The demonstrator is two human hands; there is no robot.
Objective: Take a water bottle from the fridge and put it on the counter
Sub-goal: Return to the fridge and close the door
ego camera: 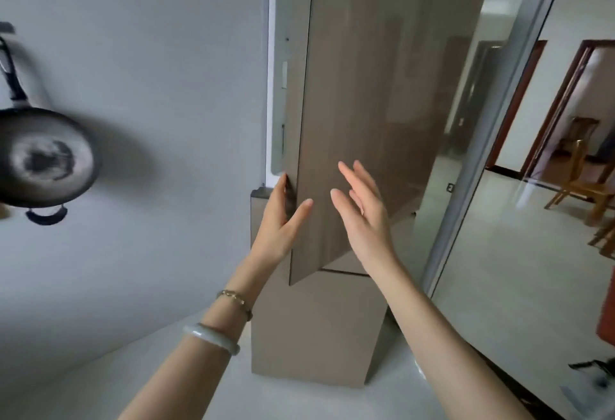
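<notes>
The fridge (316,326) is tall, with smooth, glossy brown-grey panels. Its upper door (352,103) stands ajar, showing a white inner edge. The left hand (281,220) grips the door's left edge, fingers curled behind it, thumb on the front. The right hand (362,213) is loose with spread fingers, just before the door panel; whether it touches, I cannot tell. No water bottle is visible. A black wok (43,160) hangs on the plain grey wall (166,53). At right, a glass sliding door (492,153) and wooden chairs (580,170) on a shiny pale floor (519,270).

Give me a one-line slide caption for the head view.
Left hand grips the edge of the partly open fridge door; right hand hovers open in front of it.
</notes>
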